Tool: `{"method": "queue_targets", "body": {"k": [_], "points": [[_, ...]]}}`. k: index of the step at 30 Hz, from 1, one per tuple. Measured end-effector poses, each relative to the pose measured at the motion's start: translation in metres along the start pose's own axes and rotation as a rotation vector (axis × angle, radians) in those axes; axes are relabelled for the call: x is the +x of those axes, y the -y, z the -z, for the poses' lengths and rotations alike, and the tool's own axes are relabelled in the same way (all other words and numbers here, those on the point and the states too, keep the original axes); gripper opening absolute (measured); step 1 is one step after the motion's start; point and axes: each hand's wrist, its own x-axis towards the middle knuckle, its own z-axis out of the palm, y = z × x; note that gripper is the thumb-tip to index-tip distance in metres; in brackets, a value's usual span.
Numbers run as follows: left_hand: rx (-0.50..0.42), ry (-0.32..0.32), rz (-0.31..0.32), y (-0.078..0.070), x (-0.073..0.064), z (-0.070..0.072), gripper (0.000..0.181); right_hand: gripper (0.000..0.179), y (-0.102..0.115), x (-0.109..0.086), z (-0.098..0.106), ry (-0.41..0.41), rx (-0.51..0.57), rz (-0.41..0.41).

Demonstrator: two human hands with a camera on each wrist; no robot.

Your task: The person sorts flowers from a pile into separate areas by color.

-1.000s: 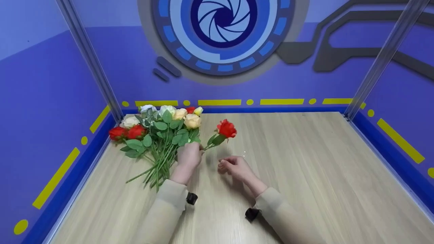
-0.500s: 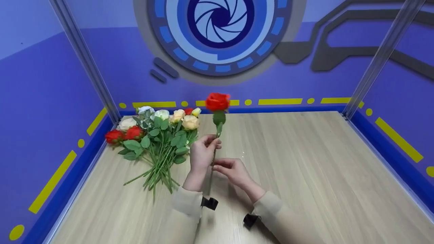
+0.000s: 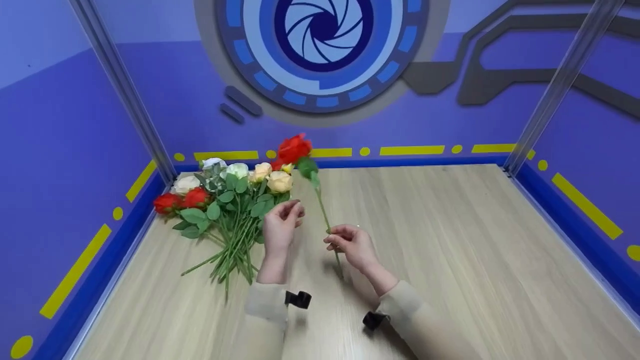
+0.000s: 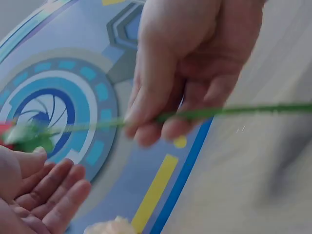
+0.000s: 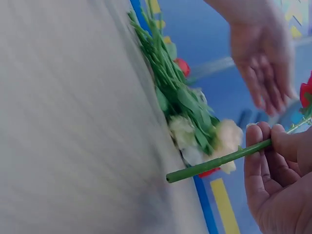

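A single red rose (image 3: 294, 148) with a long green stem stands tilted to the left above the table. My right hand (image 3: 356, 248) pinches its stem between thumb and fingers, near the lower part. In the right wrist view, the cut end of the stem (image 5: 209, 166) sticks out past the fingers. Just left of the stem is my left hand (image 3: 278, 230), apart from it in the head view. Its fingers look loosely extended and hold nothing in the right wrist view. Close by on the left lies a heap of roses (image 3: 235, 215), stems toward me.
The heap has red, white and peach blooms on crossed stems at the table's back left. Blue-purple panels (image 3: 425, 115) rise behind and at both sides of the wooden table (image 3: 450, 240). A black strap mount (image 3: 299, 299) sits at the left cuff.
My left hand lifted the red rose away from the heap and brought it to my right hand. The right hand took the stem, and the left hand let go and moved left.
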Motion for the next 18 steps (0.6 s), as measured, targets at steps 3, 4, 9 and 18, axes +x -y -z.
{"method": "queue_targets", "body": {"k": [3,4,9,18], "points": [[0.187,-0.056,-0.01,0.008,0.007,0.017,0.022,0.019,0.003,0.008,0.021,-0.071,0.033,-0.026],[0.239,-0.073,-0.008,0.012,0.009,0.023,0.023,0.019,0.004,0.01,0.029,-0.097,0.042,-0.031],[0.376,-0.166,0.059,0.029,0.017,0.052,0.027,0.018,0.004,0.022,0.069,-0.247,0.081,-0.087],[0.602,-0.23,0.203,0.049,0.025,0.083,0.039,0.024,0.005,0.026,0.128,-0.429,0.048,-0.187]]}}
